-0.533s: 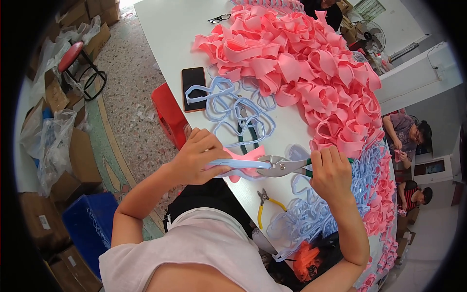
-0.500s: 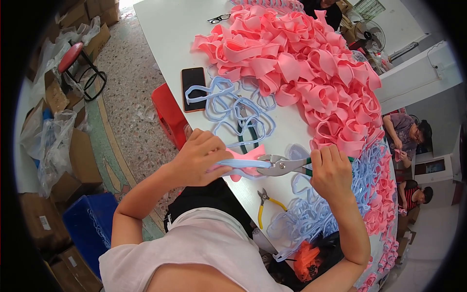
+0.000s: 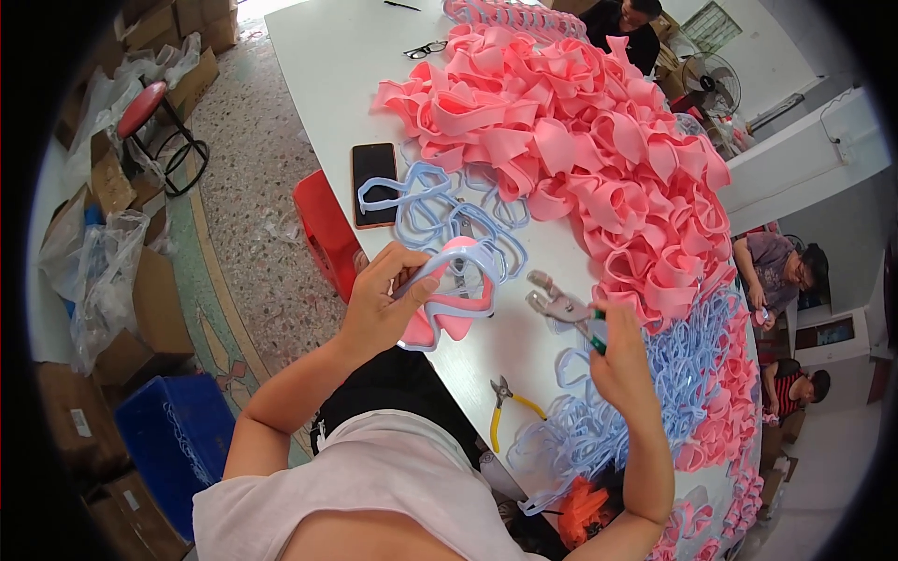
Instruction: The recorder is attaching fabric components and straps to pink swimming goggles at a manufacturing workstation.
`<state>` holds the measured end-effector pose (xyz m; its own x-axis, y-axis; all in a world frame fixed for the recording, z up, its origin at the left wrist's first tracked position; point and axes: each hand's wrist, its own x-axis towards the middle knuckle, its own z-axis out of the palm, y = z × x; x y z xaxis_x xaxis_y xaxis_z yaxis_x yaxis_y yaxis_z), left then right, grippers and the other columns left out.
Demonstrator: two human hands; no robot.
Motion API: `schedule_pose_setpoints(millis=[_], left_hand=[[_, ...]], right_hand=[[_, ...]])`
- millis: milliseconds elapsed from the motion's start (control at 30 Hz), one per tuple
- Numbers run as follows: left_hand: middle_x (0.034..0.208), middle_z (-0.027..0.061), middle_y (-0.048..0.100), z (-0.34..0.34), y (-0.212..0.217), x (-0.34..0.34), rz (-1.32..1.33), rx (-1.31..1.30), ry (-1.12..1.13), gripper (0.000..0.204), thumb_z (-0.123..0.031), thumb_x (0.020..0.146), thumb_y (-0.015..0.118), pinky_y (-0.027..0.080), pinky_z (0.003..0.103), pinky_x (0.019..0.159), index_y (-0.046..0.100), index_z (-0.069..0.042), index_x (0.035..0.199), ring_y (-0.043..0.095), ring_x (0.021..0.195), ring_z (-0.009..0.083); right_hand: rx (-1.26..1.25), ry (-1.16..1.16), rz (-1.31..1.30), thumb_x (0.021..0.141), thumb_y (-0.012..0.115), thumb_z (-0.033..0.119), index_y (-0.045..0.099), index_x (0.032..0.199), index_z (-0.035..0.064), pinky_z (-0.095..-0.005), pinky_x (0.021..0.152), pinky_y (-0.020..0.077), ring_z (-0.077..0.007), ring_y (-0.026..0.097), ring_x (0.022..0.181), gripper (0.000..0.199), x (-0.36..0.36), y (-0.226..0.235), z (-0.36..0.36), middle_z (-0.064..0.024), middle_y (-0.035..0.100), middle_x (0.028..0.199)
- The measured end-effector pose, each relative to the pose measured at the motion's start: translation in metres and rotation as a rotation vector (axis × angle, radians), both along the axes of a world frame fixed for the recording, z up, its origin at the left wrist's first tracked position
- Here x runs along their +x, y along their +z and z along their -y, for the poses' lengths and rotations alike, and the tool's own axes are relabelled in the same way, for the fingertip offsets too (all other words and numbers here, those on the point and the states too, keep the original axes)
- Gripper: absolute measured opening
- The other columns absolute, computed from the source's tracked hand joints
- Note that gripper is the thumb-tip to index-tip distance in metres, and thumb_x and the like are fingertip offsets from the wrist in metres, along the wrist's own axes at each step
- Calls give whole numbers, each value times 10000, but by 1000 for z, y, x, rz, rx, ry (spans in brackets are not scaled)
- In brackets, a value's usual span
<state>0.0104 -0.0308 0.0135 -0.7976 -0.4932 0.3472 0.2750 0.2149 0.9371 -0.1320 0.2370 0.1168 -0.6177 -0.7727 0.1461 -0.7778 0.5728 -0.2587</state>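
Observation:
My left hand (image 3: pixel 385 294) grips a mask-shaped piece (image 3: pixel 456 326), a soft pink skirt with a light blue frame around it, above the table's near edge. My right hand (image 3: pixel 622 360) is wrapped round green-handled pliers (image 3: pixel 558 299); their metal jaws, smeared by motion, are apart from the piece. Beyond my left hand lie several loose light blue frames (image 3: pixel 421 208), partly over another tool. Yellow-handled cutters (image 3: pixel 505 400) rest on the table below the pliers, beside a tangled heap of light blue frames (image 3: pixel 608 421).
A large heap of pink skirts (image 3: pixel 561 131) covers the far and right side of the white table (image 3: pixel 327 65). A phone (image 3: pixel 374 164) and eyeglasses (image 3: pixel 426 50) lie toward its left. A red plastic stool (image 3: pixel 323 229) and blue crate (image 3: pixel 178 435) stand left. Other people sit beyond the table.
The pliers have come off the piece and moved right, away from it. My left hand has turned the piece, so its frame opening now shows.

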Motion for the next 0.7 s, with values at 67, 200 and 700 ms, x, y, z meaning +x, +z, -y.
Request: schedule_pose_setpoints(millis=[67,200,700], left_hand=[[844,29,500,-2,-5,-3,-29,109,2,145,-74,884,672,379,234,650,613,-11,1000,463,737,93],[847,34,503,-7,-9,-6,-115,72,18,149,-99,893,670,370,235,635,614,-4,993,460,715,104],[875,67,548,-15,-19,-9,-244,-189,85,212,-126,877,704,391,242,597,596,-1,1011,482,709,130]], right_hand=[[18,4,133,652,549,-117,492,1157,-26,-466,920,402,-411,501,1041,516,6,-7,-1,-219,530,1063],[52,35,140,651,564,-101,494,1153,-31,-452,936,394,-395,494,1060,512,11,-7,5,-209,527,1085],[207,24,-256,683,564,18,516,906,15,-396,721,406,-301,509,846,228,10,9,9,-136,506,858]])
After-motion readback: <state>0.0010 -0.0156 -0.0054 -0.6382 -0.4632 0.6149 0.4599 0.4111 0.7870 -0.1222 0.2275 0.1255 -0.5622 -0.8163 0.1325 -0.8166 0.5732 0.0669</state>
